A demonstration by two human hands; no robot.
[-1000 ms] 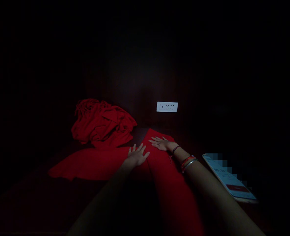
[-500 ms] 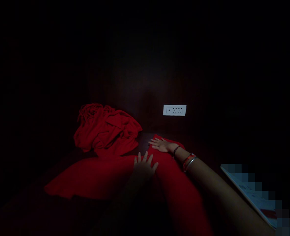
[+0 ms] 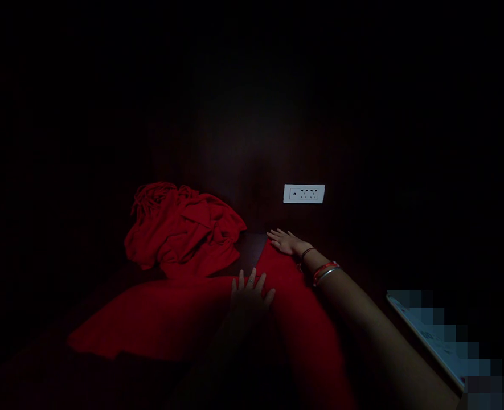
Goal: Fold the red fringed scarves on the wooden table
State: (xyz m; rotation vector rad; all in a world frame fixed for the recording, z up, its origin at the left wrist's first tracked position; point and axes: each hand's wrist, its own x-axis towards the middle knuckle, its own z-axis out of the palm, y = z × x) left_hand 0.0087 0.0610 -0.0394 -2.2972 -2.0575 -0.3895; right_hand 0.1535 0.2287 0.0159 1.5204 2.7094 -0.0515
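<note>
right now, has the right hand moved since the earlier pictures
Yes: judged against the socket, the right hand has moved forward, closer to it.

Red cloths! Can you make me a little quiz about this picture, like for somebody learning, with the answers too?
1. True or false: at the laid-out red cloth, the right hand is nearer the white socket than the left hand.
2. The fringed red cloth is: A) hanging up, B) crumpled in a heap, C) a neat square.
3. Fill in: the silver bangle is on the ___ arm.

Key: 1 true; 2 B; 3 right.
</note>
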